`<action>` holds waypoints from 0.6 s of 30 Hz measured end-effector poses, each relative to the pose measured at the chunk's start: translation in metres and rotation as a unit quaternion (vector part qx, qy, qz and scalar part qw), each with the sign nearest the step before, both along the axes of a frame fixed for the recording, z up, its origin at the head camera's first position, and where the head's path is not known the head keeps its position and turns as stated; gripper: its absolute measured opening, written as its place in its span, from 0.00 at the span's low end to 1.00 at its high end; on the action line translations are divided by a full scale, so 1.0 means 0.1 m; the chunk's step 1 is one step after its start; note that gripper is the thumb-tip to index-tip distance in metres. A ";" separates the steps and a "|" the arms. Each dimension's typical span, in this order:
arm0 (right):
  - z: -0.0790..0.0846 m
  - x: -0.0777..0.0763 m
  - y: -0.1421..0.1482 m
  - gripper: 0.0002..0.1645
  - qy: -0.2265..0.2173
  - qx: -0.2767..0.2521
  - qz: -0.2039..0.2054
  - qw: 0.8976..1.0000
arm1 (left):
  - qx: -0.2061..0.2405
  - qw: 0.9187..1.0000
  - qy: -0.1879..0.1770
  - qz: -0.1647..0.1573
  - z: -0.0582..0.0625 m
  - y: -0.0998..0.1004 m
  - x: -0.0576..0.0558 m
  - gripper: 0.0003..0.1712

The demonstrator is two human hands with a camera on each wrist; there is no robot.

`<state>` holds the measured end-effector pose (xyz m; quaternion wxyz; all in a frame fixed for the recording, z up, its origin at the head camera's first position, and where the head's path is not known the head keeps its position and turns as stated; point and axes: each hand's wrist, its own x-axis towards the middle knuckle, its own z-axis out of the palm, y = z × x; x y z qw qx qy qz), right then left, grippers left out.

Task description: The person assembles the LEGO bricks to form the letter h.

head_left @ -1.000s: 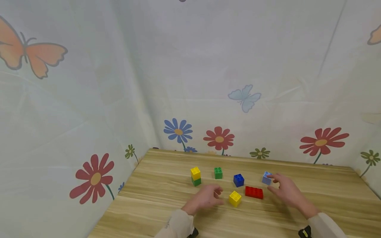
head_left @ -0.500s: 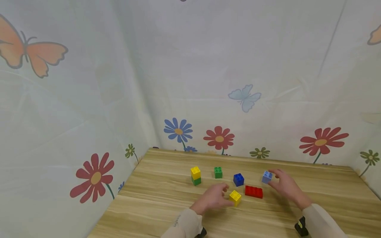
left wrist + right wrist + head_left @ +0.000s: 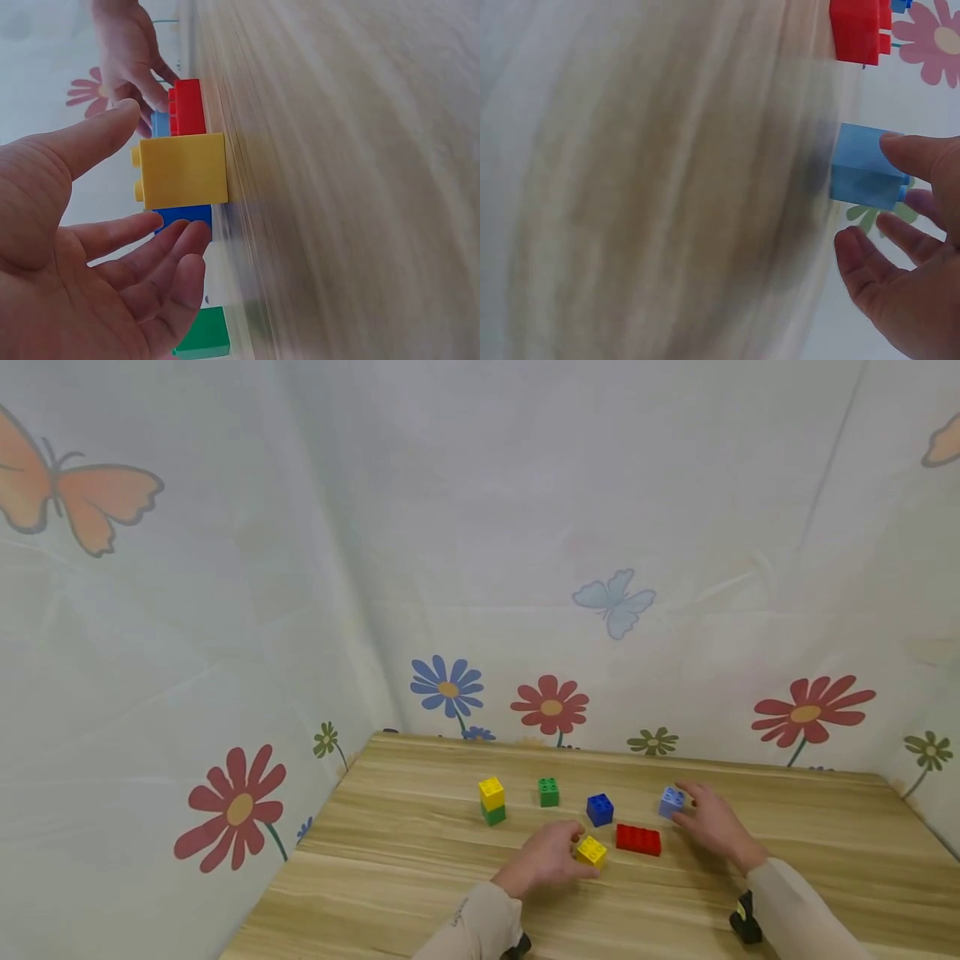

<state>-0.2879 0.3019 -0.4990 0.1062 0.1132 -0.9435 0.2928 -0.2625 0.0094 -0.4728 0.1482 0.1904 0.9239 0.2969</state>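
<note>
My left hand [image 3: 543, 856] is at the left side of a yellow toy building block [image 3: 592, 852], thumb in front and fingers behind. In the left wrist view the thumb and fingers spread apart around that block, with no clear grip on it. My right hand [image 3: 712, 820] reaches to a light blue block [image 3: 671, 803] from its right. In the right wrist view the thumb overlaps the edge of the light blue block [image 3: 864, 176], and the other fingers are spread loosely; whether the thumb touches cannot be told. Both blocks stand studs up on the table.
Between the hands lies a longer red block [image 3: 637, 840], with a dark blue block [image 3: 599, 810] behind it. A green block [image 3: 548, 792] stands further back. To its left, a yellow block [image 3: 492, 793] sits on a green one [image 3: 493, 815]. A flowered cloth [image 3: 480, 568] hangs behind the wooden table [image 3: 405, 810].
My left hand has moved right, its thumb coming alongside the yellow block. My right hand has shifted slightly back around the light blue block. The blocks have stayed in place.
</note>
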 end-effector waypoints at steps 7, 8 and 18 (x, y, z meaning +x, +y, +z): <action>-0.06 -0.05 0.02 0.31 0.009 -0.022 0.009 1.000 | 0.013 1.000 0.002 -0.003 -0.06 0.02 -0.04 0.24; -0.07 -0.05 0.02 0.31 0.008 -0.027 0.011 1.000 | 0.012 1.000 0.002 -0.003 -0.07 0.02 -0.04 0.23; -0.08 -0.09 0.02 0.31 -0.018 -0.045 0.011 0.999 | 0.020 1.000 -0.009 -0.002 -0.08 0.05 -0.06 0.21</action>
